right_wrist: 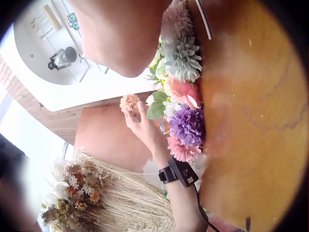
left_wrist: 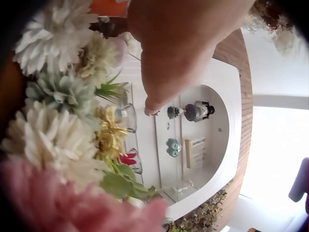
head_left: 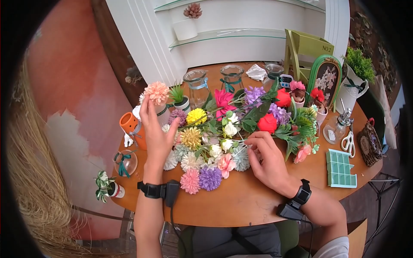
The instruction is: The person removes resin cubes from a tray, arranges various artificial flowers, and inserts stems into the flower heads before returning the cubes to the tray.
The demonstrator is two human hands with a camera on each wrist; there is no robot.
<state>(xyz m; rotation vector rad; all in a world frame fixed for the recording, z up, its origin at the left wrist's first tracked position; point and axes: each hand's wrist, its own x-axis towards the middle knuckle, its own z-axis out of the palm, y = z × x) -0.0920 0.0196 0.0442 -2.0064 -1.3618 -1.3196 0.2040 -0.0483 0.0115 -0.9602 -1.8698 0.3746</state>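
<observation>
My left hand (head_left: 160, 139) is raised at the left of the flower pile, fingers stretched up to a peach pompom flower (head_left: 156, 93), thumb apart. In the right wrist view this flower (right_wrist: 129, 103) shows right at its fingertips. My right hand (head_left: 267, 160) hovers over the pile's front right, fingers loosely bent, near a pale blue flower (head_left: 241, 158) and white roses (head_left: 230, 129). The right fingertips are hidden in the right wrist view. Pink (head_left: 189, 181) and purple (head_left: 210, 179) pompom flowers lie at the front; red flowers (head_left: 267, 124) lie to the right.
Glass vases (head_left: 197, 88) stand at the back before a white shelf (head_left: 232, 51). An orange pot (head_left: 130, 124) and a small glass vase (head_left: 125, 163) stand left. On the right are scissors (head_left: 348, 144), a mint compartment tray (head_left: 341, 170), a green picture frame (head_left: 323, 81) and a basket (head_left: 370, 144).
</observation>
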